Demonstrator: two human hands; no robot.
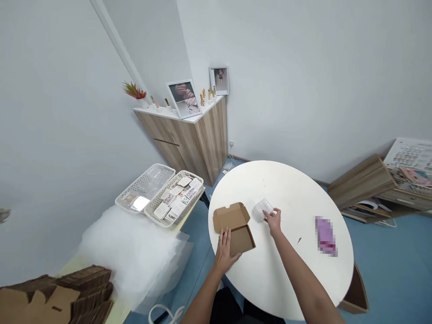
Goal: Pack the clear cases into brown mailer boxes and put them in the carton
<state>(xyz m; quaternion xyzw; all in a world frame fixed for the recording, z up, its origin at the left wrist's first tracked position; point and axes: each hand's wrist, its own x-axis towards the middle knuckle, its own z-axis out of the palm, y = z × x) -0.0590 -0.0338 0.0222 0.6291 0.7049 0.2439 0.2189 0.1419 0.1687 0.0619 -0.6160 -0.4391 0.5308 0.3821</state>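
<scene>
L hand (pixel 225 252) lies flat, open, on open cardboard box (pixel 234 229) near table (pixel 297 198) edge; R hand (pixel 273 221) pinches clear bag (pixel 262 209) w/ fingers.

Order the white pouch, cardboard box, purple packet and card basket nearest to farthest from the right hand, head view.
1. White pouch: touching the right hand.
2. Cardboard box: tabletop, left.
3. Purple packet: tabletop, right.
4. Card basket: off-table, left.

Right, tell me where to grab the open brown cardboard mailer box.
Probably best to pinch the raised wall of its base tray on the open brown cardboard mailer box, coming from the near side, where your left hand rests. That wall stands proud and gives an edge, while the opened lid lies flatter.
</scene>
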